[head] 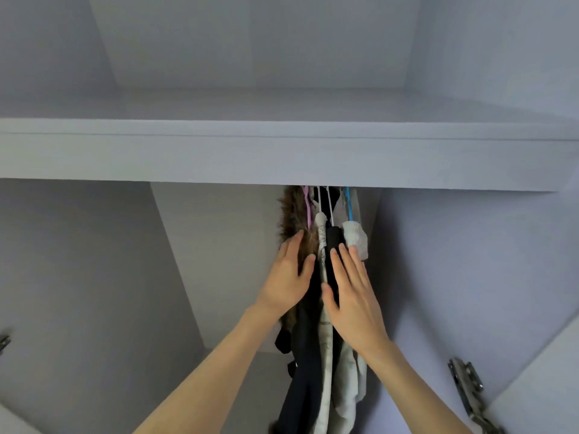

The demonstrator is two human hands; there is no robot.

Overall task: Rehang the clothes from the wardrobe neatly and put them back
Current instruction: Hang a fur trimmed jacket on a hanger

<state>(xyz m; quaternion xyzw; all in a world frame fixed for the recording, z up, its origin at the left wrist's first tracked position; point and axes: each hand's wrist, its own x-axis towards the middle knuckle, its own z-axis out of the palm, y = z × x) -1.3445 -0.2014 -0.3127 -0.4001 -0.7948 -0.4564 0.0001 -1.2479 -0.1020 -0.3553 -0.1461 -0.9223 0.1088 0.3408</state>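
Note:
A tight bunch of clothes hangs in the middle of the open wardrobe: a dark coat with a brown fur trim [291, 220], a black garment [333, 242], a pale patterned one [322, 364] and a light grey one [355, 234]. Pink [308, 211], white [329, 203] and blue [348, 203] hangers rise behind the shelf edge; the rail is hidden. My left hand [289, 274] lies flat against the fur on the bunch's left side, thumb on the front. My right hand [354, 292] presses with straight fingers on the right side of the bunch.
A thick white shelf [282, 151] crosses the wardrobe above the clothes. White side walls [94, 277] stand left and right, with free hanging room on both sides of the bunch. A metal door hinge [466, 383] sits at lower right, another at the left edge [3, 341].

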